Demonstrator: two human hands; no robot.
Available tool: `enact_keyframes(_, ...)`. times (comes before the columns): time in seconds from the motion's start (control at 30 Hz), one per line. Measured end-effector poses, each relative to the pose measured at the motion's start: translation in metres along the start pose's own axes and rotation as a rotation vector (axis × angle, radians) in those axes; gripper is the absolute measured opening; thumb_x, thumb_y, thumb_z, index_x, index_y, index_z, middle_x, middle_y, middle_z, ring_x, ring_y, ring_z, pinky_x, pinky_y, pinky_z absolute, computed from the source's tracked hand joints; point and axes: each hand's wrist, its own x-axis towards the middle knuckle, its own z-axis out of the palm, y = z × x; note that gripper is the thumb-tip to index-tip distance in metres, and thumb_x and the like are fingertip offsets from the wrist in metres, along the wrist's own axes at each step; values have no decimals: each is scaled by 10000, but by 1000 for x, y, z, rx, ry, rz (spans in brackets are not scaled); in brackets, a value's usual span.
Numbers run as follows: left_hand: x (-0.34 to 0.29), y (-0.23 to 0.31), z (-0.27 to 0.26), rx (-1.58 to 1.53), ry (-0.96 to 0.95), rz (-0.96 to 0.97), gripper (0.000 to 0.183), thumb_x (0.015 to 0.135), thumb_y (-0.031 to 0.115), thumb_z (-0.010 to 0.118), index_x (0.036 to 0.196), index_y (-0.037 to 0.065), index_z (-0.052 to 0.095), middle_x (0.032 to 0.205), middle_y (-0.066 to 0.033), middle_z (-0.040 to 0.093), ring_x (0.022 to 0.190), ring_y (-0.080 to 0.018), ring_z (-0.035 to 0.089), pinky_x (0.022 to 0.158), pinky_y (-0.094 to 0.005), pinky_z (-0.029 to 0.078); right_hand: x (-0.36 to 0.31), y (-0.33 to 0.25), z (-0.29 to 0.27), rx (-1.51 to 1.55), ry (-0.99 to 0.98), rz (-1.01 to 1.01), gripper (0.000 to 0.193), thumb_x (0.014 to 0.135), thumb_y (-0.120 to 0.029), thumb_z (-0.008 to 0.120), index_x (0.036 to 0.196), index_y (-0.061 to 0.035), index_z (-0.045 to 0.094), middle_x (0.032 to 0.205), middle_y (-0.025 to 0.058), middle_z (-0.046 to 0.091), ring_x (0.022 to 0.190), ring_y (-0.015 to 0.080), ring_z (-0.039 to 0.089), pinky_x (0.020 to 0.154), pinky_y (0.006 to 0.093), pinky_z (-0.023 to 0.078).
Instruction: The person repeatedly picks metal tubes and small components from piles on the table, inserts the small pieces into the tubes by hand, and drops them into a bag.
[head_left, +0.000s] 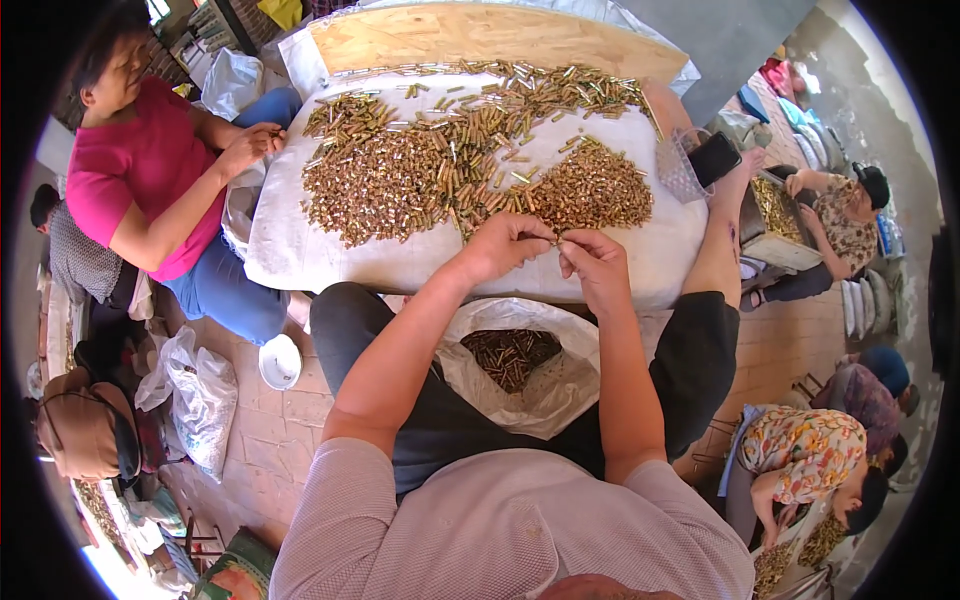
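A low table covered by a white sheet (330, 262) carries a wide heap of small brass-coloured metal tubes (450, 160). My left hand (505, 245) and my right hand (595, 262) meet at the near edge of the heap. Their fingertips pinch a small metal piece (557, 240) between them. Between my knees stands an open white plastic bag (540, 390) with darker metal pieces (510, 355) inside.
A person in a pink top (140, 170) sits at the table's left side, hands at its edge. A mesh basket (685, 165) with a black phone (714, 158) sits at the right. Other people work on the brick floor at the right. White bags and a bowl (280, 362) lie left.
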Motion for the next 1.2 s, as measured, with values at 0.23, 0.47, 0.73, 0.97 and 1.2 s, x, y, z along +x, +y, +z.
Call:
enact_keyframes(0.23,0,4,1,1,0,-32,126,912,75,664,1019,19,704,770,13,639,619,-59,512,545,-232,439,-2,-5,2,-32,-42,-9,115,884,-12,675,996,9,690,772,52,660,656,116,597,571,263,497)
enact_keyframes(0.47,0,3,6,-22,49,50,110,890,57,690,986,8,712,793,-21,672,624,-59,537,554,-236,454,-3,-7,3,-83,-74,-23,102,889,-24,676,982,13,698,759,50,653,646,114,589,567,262,494)
enact_keyframes(0.73,-2,7,5,-67,72,-31,88,877,46,704,957,10,715,771,-31,671,616,-77,563,527,-240,479,-4,-4,1,129,-52,142,89,898,-77,682,970,-31,705,823,15,670,693,92,589,603,246,464)
enact_keyframes(0.97,-4,12,13,-183,46,2,79,877,31,704,938,-20,704,773,-48,670,615,-86,573,517,-234,477,-4,12,-5,398,-36,269,137,894,-165,713,956,-60,649,797,27,642,647,117,573,549,229,442)
enact_keyframes(1.2,6,4,5,-212,-2,-46,163,899,145,705,971,-1,711,780,-61,682,675,-108,600,594,-286,516,-5,-6,-10,199,5,230,54,872,-91,704,903,-51,682,748,18,649,601,99,574,512,233,441)
